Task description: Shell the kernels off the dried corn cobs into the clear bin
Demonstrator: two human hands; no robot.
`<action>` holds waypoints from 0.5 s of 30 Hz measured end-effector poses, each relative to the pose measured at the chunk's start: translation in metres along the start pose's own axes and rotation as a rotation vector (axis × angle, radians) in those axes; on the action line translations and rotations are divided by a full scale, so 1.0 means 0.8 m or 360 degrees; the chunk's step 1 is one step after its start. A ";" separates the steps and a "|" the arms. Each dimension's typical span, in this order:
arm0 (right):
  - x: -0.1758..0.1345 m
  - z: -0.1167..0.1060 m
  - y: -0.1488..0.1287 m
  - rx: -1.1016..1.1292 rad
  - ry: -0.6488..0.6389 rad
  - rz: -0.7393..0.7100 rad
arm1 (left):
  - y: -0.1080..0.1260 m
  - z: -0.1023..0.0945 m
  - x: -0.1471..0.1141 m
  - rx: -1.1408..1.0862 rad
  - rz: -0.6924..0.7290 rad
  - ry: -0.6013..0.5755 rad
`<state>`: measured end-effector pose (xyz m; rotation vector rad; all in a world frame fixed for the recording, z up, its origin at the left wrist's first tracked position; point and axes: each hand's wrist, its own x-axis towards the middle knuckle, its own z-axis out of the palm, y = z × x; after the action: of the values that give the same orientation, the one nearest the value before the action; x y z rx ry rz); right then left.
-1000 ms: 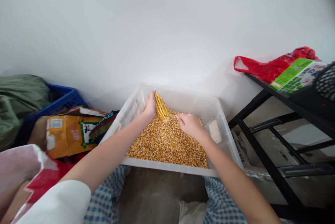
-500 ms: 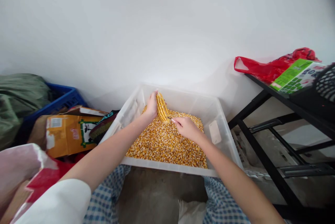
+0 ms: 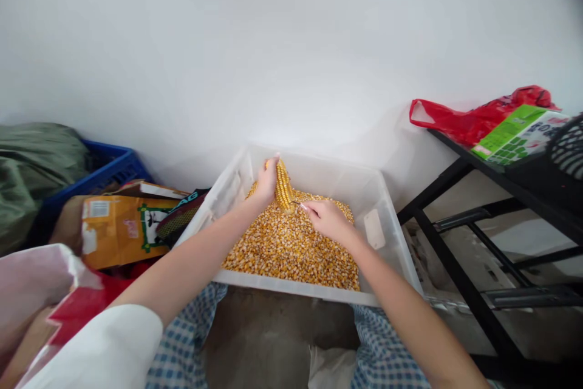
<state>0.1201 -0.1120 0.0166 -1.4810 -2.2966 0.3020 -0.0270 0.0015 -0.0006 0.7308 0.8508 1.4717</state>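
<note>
My left hand [image 3: 268,182] is wrapped round a yellow ear of corn [image 3: 283,187], held tilted over a clear plastic bin [image 3: 387,219]. My right hand [image 3: 327,217] is closed on a thin metal tool whose handle is hidden in the fingers. The tool's slim dark tip [image 3: 296,202] touches the corn near its lower end. Loose corn kernels [image 3: 291,255] fill much of the bin beneath both hands.
On the right, a black metal rack [image 3: 460,207] carries a red plastic bag [image 3: 478,119] and a green-and-white box [image 3: 514,137]. An orange carton [image 3: 118,231] and a blue crate [image 3: 113,164] stand left of the bin. A white wall rises behind.
The ear of corn and my left hand have shifted slightly right and turned a little. My right hand stays by the corn's lower end, with the tool tip still against it.
</note>
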 end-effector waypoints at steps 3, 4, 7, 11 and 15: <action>-0.001 -0.005 0.006 -0.0040 0.0002 0.0011 | 0.000 -0.002 0.005 -0.0096 -0.0163 -0.0037; 0.000 -0.005 0.007 -0.0049 0.0013 0.0010 | 0.000 -0.003 0.006 -0.0122 -0.0224 -0.0045; 0.001 -0.004 0.009 -0.0067 0.0051 -0.0003 | -0.001 -0.004 0.006 -0.0152 -0.0325 -0.0054; 0.001 -0.005 0.011 -0.0103 0.0045 -0.0028 | -0.002 -0.004 0.005 -0.0162 -0.0374 -0.0064; -0.001 -0.009 0.011 -0.0140 -0.0003 -0.0052 | 0.001 -0.004 0.004 -0.0171 -0.0386 -0.0032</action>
<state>0.1307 -0.1089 0.0196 -1.4839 -2.3606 0.1955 -0.0302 0.0042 -0.0020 0.5410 0.8086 1.2805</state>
